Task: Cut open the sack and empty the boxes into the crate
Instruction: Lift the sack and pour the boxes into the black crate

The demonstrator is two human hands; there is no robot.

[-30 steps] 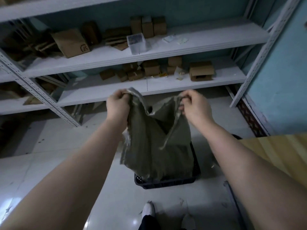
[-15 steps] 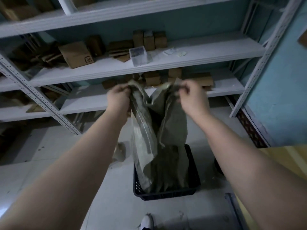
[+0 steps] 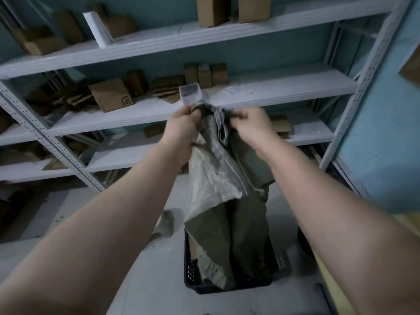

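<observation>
A: Hands, first. What did each one have?

B: Left hand (image 3: pixel 181 128) was fisted round the bunched top edge of the sack (image 3: pixel 222 189). Right hand (image 3: pixel 252 128) was closed on the same edge, just beside the left, knuckles toward the shelves. Both arms were stretched forward, fists raised.

A: And the sack itself?

B: Olive-green woven sack, hanging straight down from the two fists. A paler, shinier fold lay under the left hand; the darker part fell below the right. Its lower end dropped into the crate (image 3: pixel 227 288).

A: Crate position?

B: Black, perforated walls, on the pale floor directly beneath the hands. Sack cloth filled most of it. A strip of brown cardboard (image 3: pixel 193 247) showed inside along the wall on the left-hand side. Could not tell whether more boxes lay under the cloth.

A: Anything behind?

B: Grey metal shelving (image 3: pixel 284 87) beyond the hands. A clear plastic box (image 3: pixel 190 94) sat on the shelf just above the left fist. A carton with a printed mark (image 3: pixel 112 94) stood further out past the left hand, other brown cartons blurred around it. A crumpled scrap (image 3: pixel 167 223) lay on the floor below the left forearm, near the crate but apart from it.
</observation>
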